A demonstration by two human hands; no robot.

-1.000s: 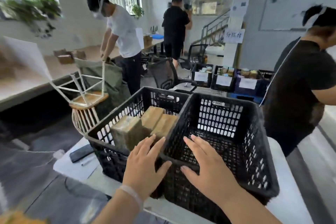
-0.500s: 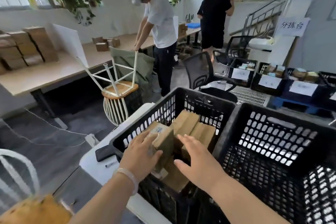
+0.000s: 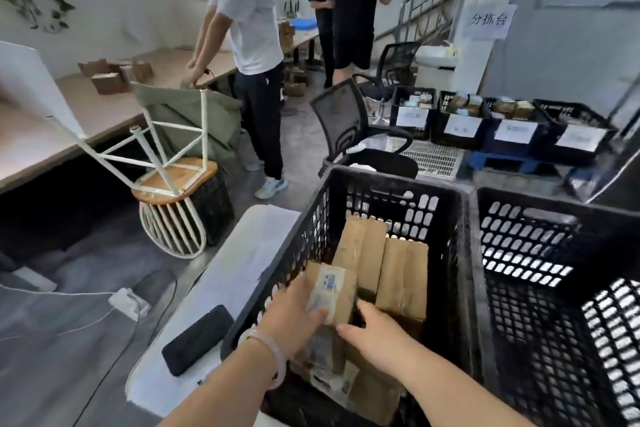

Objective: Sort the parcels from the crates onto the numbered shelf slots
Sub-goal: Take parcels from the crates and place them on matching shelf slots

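Several brown cardboard parcels stand on edge in the left black crate (image 3: 388,184). My left hand (image 3: 291,317) grips the nearest parcel (image 3: 337,291), which bears a white and blue label, thumb across its front. My right hand (image 3: 375,333) reaches into the crate beside it, fingers touching the lower edge of that parcel; its grip is not clear. Two taller parcels (image 3: 384,263) lean behind. The right black crate (image 3: 540,218) shows no parcels.
A black phone (image 3: 197,338) lies on the white table (image 3: 242,263) left of the crate. Ahead are an office chair (image 3: 346,125), an upturned white stool (image 3: 173,177), and labelled black bins (image 3: 502,128). Two people stand by the long desk (image 3: 52,128).
The view has swung left and closer to the left crate. Both hands moved from the crates' rims down into it, and my left hand has taken hold of the labelled parcel.
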